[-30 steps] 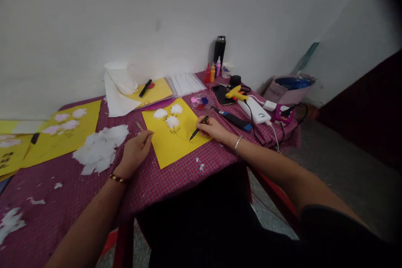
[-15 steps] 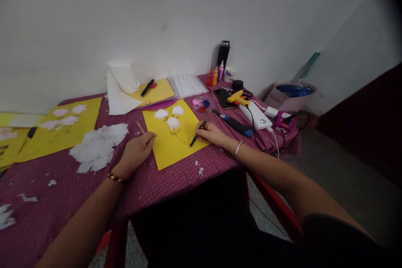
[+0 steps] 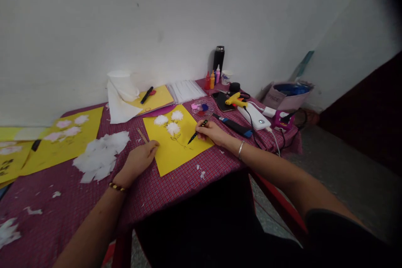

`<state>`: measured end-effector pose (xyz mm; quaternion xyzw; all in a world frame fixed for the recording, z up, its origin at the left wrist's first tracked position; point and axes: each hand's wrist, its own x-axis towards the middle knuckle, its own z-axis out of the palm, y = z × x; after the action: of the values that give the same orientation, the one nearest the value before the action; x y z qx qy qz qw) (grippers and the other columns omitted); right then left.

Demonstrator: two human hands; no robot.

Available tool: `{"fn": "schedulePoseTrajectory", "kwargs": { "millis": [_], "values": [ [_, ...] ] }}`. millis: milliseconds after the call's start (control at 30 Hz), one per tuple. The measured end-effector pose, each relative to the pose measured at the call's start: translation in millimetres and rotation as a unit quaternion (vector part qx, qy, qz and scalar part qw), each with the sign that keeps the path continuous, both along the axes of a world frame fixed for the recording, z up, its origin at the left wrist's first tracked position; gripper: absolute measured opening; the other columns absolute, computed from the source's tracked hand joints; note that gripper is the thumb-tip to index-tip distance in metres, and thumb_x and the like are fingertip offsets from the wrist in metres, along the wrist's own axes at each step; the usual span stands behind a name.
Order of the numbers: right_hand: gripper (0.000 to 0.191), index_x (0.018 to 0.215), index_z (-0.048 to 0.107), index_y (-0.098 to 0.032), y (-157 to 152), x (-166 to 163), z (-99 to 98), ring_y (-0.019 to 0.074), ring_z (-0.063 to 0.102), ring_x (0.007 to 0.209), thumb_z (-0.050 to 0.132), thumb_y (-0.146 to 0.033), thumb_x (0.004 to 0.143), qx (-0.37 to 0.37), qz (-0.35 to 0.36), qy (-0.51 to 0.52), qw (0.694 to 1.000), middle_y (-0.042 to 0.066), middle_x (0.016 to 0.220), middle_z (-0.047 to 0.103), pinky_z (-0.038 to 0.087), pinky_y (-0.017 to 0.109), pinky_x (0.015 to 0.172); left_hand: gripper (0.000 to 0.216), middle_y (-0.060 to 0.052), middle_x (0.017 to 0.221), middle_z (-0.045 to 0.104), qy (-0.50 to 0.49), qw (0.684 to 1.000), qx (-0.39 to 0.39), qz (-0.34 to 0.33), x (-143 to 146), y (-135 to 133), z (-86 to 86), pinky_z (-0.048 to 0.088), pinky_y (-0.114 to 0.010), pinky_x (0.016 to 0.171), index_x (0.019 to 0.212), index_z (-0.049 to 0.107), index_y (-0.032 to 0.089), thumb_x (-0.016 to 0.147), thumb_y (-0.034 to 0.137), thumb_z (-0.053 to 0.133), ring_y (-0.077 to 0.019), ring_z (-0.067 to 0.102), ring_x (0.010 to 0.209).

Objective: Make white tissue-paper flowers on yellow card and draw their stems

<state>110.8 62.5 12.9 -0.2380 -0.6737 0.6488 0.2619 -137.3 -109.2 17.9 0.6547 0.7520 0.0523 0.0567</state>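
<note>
A yellow sheet (image 3: 176, 150) lies on the checked purple tablecloth (image 3: 176, 184), with three white tissue flowers (image 3: 170, 123) stuck near its top. My right hand (image 3: 212, 131) pinches a black marker (image 3: 197, 132), its tip down on the sheet by the drawn stems. My left hand (image 3: 140, 160) rests at the sheet's left edge, fingers loosely curled and pressing the paper. A thin wooden stick (image 3: 142, 135) lies just beyond that hand.
A pile of white tissue pieces (image 3: 99, 155) lies left, with more yellow flower sheets (image 3: 63, 138) beyond. Behind are a tissue roll (image 3: 121, 88), paint bottles (image 3: 212, 79), a black flask (image 3: 219, 59), a yellow glue gun (image 3: 235, 99), a white power bank (image 3: 254, 116) and cables. The table edge runs close to my body.
The view shifted slightly. My right hand moved the marker a little up the sheet toward the flower stems. My left hand stayed at the sheet's left edge.
</note>
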Motion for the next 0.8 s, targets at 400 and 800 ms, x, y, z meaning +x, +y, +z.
{"fn": "schedulePoseTrajectory", "kwargs": {
  "millis": [400, 800],
  "values": [
    [0.004, 0.072, 0.053, -0.017, 1.2, -14.2, -3.9, 0.0076, 0.046, 0.044, 0.056, -0.019, 0.074, 0.040, -0.021, -0.027, 0.999, -0.007, 0.051, 0.050, 0.034, 0.019, 0.044, 0.040, -0.011, 0.118, 0.067, 0.005, 1.000, -0.013, 0.000, -1.6, 0.4, 0.6, 0.047, -0.036, 0.091, 0.120, 0.054, 0.017, 0.094, 0.034, 0.028, -0.0247, 0.066, 0.102],
    [0.001, 0.066, 0.053, -0.017, 10.9, -3.3, 0.3, 0.0101, 0.043, 0.059, 0.053, -0.016, 0.067, 0.089, -0.036, -0.023, 0.995, -0.005, 0.060, 0.048, 0.034, 0.022, 0.056, 0.040, -0.010, 0.110, 0.071, 0.021, 0.999, -0.031, 0.006, -4.0, 2.0, 1.8, 0.049, -0.033, 0.084, 0.121, 0.053, 0.019, 0.094, 0.036, 0.029, -0.0244, 0.068, 0.098]
  ]
}}
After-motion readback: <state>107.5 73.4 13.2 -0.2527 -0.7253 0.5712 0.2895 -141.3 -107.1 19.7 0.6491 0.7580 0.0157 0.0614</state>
